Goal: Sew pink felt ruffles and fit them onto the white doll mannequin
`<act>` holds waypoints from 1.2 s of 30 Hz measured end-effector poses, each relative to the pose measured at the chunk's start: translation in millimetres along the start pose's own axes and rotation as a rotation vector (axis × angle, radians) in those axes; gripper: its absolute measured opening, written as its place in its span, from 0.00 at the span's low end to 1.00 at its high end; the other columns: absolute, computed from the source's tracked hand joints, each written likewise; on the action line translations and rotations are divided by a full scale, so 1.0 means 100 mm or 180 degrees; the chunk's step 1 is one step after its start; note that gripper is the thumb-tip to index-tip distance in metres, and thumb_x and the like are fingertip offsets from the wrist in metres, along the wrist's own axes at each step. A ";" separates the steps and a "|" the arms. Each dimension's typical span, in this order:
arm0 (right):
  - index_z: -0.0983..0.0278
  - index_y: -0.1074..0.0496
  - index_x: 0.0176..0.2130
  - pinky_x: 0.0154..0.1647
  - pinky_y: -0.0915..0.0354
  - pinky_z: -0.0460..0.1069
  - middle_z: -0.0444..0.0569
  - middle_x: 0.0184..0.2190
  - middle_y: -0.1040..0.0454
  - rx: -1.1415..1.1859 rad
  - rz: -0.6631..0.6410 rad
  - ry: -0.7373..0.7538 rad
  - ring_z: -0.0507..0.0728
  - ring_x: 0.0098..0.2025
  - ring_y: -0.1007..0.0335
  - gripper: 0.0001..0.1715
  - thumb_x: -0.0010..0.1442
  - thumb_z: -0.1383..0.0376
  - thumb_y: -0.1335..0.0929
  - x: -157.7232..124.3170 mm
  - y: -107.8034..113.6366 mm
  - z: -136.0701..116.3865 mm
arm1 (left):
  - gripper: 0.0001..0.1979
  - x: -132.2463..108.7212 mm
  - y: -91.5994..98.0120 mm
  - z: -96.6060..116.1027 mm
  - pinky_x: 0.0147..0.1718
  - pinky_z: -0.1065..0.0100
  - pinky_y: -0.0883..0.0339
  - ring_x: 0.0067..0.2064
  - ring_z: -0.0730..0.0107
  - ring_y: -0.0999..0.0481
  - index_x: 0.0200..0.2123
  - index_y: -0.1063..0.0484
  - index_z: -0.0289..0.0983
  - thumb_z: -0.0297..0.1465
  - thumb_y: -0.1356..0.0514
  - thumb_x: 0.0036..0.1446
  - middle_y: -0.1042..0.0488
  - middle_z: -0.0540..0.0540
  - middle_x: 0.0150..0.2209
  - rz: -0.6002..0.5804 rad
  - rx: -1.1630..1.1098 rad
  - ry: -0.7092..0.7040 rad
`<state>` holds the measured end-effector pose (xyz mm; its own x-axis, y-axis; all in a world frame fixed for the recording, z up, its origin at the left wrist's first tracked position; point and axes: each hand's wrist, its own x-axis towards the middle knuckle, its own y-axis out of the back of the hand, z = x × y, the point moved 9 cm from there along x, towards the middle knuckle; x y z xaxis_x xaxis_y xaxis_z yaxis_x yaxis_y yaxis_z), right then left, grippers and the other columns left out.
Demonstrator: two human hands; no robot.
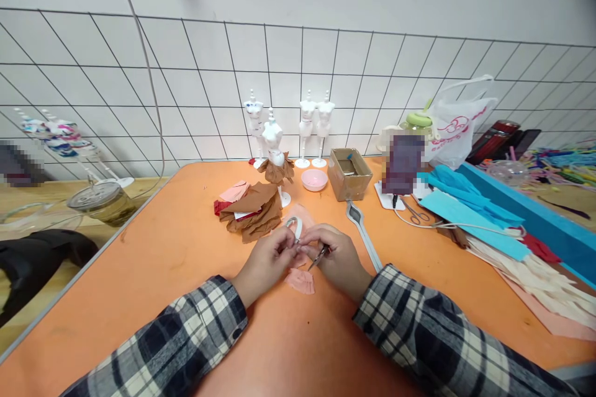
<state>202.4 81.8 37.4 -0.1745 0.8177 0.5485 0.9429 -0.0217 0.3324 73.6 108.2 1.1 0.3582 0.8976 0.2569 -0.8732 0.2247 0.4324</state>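
Observation:
My left hand [274, 254] is closed, thumb and forefinger pinched on a narrow white strip [298, 227] that curls up in a loop above the fingertips. Against it, my right hand [338, 257] is closed too, its fingertips meeting the left ones at the strip. A small pointed metal tool [318, 257] sticks out of the right hand, tip down and to the left; its handle is mostly hidden. Below the fingers a gathered piece of pink crepe paper [301, 281] lies on the orange table [186, 322]. More thin pink paper [302, 216] lies behind the hands.
Brown paper pieces [254, 208] are stacked left of centre. Behind stand several white mannequins, one [274, 136] in a brown skirt, a pink bowl [314, 180] and a cardboard box [351, 177]. To the right lie scissors [416, 215], a cable and blue paper [475, 220].

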 end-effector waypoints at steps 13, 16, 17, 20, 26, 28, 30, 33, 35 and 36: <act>0.57 0.21 0.42 0.34 0.34 0.46 0.49 0.40 0.31 0.0350 -0.0022 -0.0709 0.52 0.38 0.33 0.14 0.59 0.67 0.34 -0.03 -0.04 0.23 | 0.14 0.08 0.01 0.04 0.42 0.64 0.30 0.42 0.61 0.22 0.41 0.21 0.35 0.37 0.37 0.55 0.19 0.42 0.41 -0.0180 -0.0637 0.0348; 0.58 0.20 0.42 0.32 0.34 0.46 0.50 0.40 0.31 0.0363 0.0043 -0.0806 0.53 0.37 0.33 0.13 0.60 0.65 0.33 -0.04 -0.04 0.26 | 0.13 0.08 0.01 -0.04 0.41 0.65 0.30 0.41 0.61 0.21 0.39 0.20 0.35 0.37 0.35 0.53 0.19 0.42 0.40 -0.0134 -0.0680 0.0421; 0.59 0.20 0.42 0.32 0.34 0.46 0.50 0.40 0.31 0.0377 0.0046 -0.0819 0.53 0.37 0.32 0.13 0.60 0.65 0.33 -0.04 -0.03 0.27 | 0.13 0.09 0.02 -0.05 0.42 0.65 0.30 0.41 0.61 0.21 0.39 0.20 0.35 0.37 0.35 0.53 0.19 0.42 0.40 -0.0138 -0.0647 0.0413; 0.60 0.20 0.41 0.32 0.33 0.47 0.50 0.40 0.30 0.0386 0.0075 -0.0797 0.53 0.37 0.32 0.12 0.59 0.64 0.33 -0.02 -0.02 0.27 | 0.13 0.10 0.00 -0.04 0.42 0.65 0.31 0.41 0.60 0.22 0.38 0.19 0.35 0.37 0.36 0.54 0.19 0.41 0.40 -0.0254 -0.0532 0.0401; 0.58 0.20 0.39 0.36 0.32 0.47 0.49 0.39 0.29 0.0160 0.0085 -0.0575 0.53 0.39 0.31 0.12 0.58 0.68 0.33 -0.01 0.00 0.26 | 0.16 0.07 -0.04 0.02 0.39 0.65 0.31 0.40 0.62 0.22 0.39 0.20 0.34 0.40 0.39 0.56 0.19 0.41 0.39 -0.0458 -0.0742 0.0399; 0.58 0.20 0.39 0.33 0.33 0.47 0.50 0.40 0.30 0.0107 0.0077 -0.0485 0.53 0.38 0.31 0.12 0.58 0.68 0.33 -0.02 0.01 0.24 | 0.17 0.06 -0.05 0.01 0.38 0.66 0.31 0.37 0.63 0.23 0.38 0.20 0.33 0.41 0.40 0.57 0.19 0.41 0.36 -0.0470 -0.0805 0.0422; 0.58 0.20 0.39 0.31 0.33 0.46 0.50 0.40 0.30 0.0109 0.0043 -0.0417 0.53 0.38 0.31 0.13 0.59 0.68 0.33 -0.03 -0.01 0.22 | 0.18 0.05 -0.05 -0.01 0.36 0.68 0.32 0.35 0.65 0.24 0.36 0.20 0.32 0.42 0.40 0.57 0.20 0.42 0.33 -0.0431 -0.0804 0.0463; 0.58 0.20 0.38 0.31 0.33 0.46 0.50 0.39 0.29 0.0164 -0.0017 -0.0439 0.53 0.38 0.31 0.12 0.58 0.68 0.33 -0.03 -0.03 0.22 | 0.16 0.06 -0.04 -0.04 0.34 0.69 0.32 0.34 0.66 0.24 0.35 0.21 0.33 0.41 0.39 0.56 0.20 0.43 0.32 -0.0359 -0.0791 0.0473; 0.59 0.20 0.37 0.32 0.33 0.47 0.49 0.37 0.28 0.0275 -0.0041 -0.0612 0.53 0.37 0.30 0.10 0.57 0.67 0.32 -0.02 -0.03 0.26 | 0.16 0.07 -0.04 -0.05 0.34 0.69 0.32 0.34 0.67 0.24 0.34 0.21 0.33 0.41 0.39 0.56 0.20 0.44 0.33 -0.0326 -0.0742 0.0463; 0.60 0.20 0.39 0.34 0.33 0.47 0.49 0.36 0.27 0.0355 -0.0014 -0.0757 0.53 0.37 0.30 0.11 0.57 0.66 0.32 -0.01 -0.02 0.30 | 0.15 0.08 -0.04 -0.05 0.34 0.70 0.32 0.33 0.67 0.25 0.34 0.21 0.33 0.40 0.39 0.55 0.20 0.44 0.32 -0.0307 -0.0683 0.0459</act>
<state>209.6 98.1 13.4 -0.1194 0.9302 0.3471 0.9700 0.0348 0.2404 77.7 116.3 -3.0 0.4058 0.9094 0.0911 -0.8929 0.3732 0.2520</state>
